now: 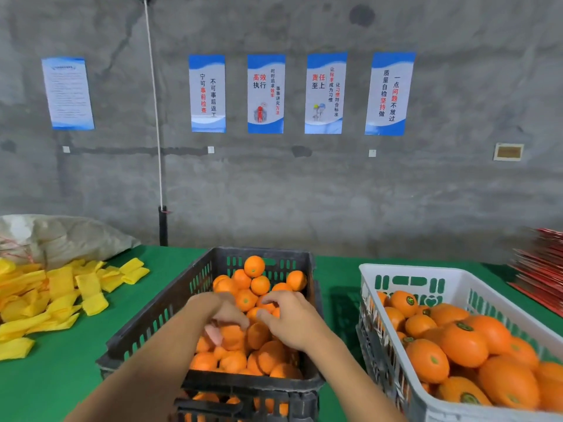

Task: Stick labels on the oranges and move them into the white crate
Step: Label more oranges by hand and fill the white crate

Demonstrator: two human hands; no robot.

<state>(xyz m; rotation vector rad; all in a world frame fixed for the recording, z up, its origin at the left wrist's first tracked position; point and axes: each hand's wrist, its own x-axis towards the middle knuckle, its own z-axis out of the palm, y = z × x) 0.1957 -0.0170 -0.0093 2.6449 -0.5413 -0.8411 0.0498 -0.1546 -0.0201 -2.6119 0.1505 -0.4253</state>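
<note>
1. Head view, surface: a green tabletop (335, 278) runs the full width of the frame and ends against a bare grey concrete wall (304, 193).
2. Room: five blue-and-white posters (266, 93) hang in a row on the wall. A white cord (154, 102) drops down the wall to a dark post (163, 225) at the tabletop's far edge.
3. Centre: a black slotted crate (210, 269) stands on the tabletop, heaped with unlabelled oranges (254, 266).
4. Right: the white crate (426, 277) stands just beside the black one, apart from it. It holds labelled oranges (463, 344) with dark round stickers on top.
5. Left: yellow foam sleeves (61, 287) lie scattered on the tabletop, with a pale sack (70, 236) behind them.
6. Far right: a stack of red sheets (539, 269) lies at the frame edge.
7. Left hand (224, 313): inside the black crate, grip curled over an orange in the pile; whether it holds it cannot be told, as the fingers are blurred.
8. Right hand (292, 321): close beside the left, fingers bent down onto the pile; grip state cannot be told.
9. Obstruction: both forearms cross the black crate's near rim and hide the oranges beneath them.
</note>
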